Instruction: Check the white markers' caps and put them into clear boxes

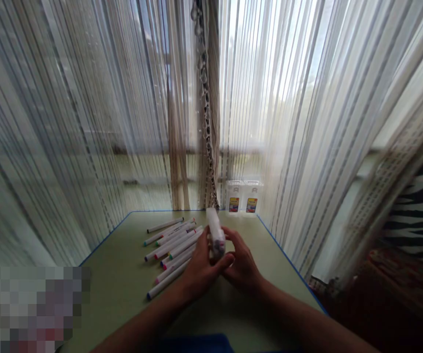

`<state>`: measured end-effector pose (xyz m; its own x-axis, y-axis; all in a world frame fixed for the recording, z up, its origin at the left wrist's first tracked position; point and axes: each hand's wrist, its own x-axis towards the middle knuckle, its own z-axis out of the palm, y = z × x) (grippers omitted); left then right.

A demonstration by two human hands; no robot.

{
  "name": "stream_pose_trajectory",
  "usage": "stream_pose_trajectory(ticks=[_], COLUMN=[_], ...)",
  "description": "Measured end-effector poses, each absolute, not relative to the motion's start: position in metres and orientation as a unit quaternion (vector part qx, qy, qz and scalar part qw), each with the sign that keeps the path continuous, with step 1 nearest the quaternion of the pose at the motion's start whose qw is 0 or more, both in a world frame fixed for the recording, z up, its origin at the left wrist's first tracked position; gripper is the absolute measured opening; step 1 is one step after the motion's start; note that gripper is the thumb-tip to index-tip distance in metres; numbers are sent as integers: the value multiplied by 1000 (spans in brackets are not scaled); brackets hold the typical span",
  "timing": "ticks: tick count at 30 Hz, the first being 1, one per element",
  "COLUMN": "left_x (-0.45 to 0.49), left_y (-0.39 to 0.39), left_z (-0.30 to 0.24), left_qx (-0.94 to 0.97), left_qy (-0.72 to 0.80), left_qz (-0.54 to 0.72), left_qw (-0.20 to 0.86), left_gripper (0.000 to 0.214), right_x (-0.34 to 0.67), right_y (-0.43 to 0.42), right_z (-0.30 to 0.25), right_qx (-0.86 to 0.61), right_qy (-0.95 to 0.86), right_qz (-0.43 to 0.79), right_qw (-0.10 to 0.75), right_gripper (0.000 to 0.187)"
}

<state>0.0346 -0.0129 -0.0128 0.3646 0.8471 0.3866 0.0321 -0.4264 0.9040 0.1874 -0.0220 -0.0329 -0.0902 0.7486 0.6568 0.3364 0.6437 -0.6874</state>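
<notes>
1. Case (214,223): above the table (119,274), held from both sides, probably for steadiness.
2. Markers (178,242) lie together on the table's left half, seemingly within easy reach.
3. Two boxes (234,193) stand at the table's far edge.
4. Left hand (200,262): curled, gripping the case.
5. Right hand (243,262): looser, fingers bent, gripping the case's other side.

1. Left forearm (148,309) and right forearm (301,311): bare, converging forward.
2. Left hand (200,269): curled in a grip, thumb (223,264) extended rightward.
3. Right hand (243,264): close beside left, fingers (230,235) bent inward.
</notes>
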Motion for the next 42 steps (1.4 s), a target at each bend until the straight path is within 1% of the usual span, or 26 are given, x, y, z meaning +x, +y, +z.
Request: stream_pose_trajectory(ticks=[1,3,5,7,9,10,11,13,14,16,17,18,20,23,27,31,35,42], left_x=[35,34,30,24,18,17,16,15,16,16,15,15,12,7,10,32,61,89], left_y=[-13,-10,-5,1,5,6,7,7,6,6,7,7,9,12,11,12,19,39], left_z=[-11,-8,-6,-5,-4,-3,-3,-2,-2,-2,-1,1,6,18,29,25,13,1], left_qx=[695,676,634,589,555,542,530,509,500,492,496,507,551,653,735,781,795,811], left_qy=[322,349,365,372,359,351,342,326,318,308,305,304,302,308,321,328,337,349], left_qz=[483,505,522,522,520,519,518,514,512,506,504,502,498,477,424,368,354,331], left_qw=[425,407,438,493,541,560,578,609,622,638,638,631,597,501,422,383,360,334], left_gripper=[81,62,43,41,48,50,52,54,55,56,56,55,54,50,33,23,17,16], right_x=[186,184,185,189,196,201,206,215,218,221,222,222,222,231,259,295,323,347], right_y=[-23,-25,-25,-21,-15,-11,-7,0,1,2,2,1,-1,-2,-9,-21,-26,-10], right_z=[-33,-33,-31,-28,-25,-23,-20,-16,-15,-12,-10,-9,-6,-1,3,-4,-19,-40], right_qx=[-371,-356,-346,-347,-375,-400,-425,-439,-421,-364,-341,-327,-326,-345,-370,-415,-437,-430], right_qy=[-732,-754,-759,-751,-712,-678,-638,-568,-557,-568,-578,-586,-594,-598,-609,-637,-641,-641], right_qz=[168,163,180,177,153,147,154,218,282,407,449,471,475,457,437,396,376,378], right_qw=[546,527,521,533,573,598,623,661,658,616,590,572,562,562,548,515,507,511], right_gripper=[79,83,75,58,41,35,34,43,46,45,44,42,41,41,40,39,39,42])
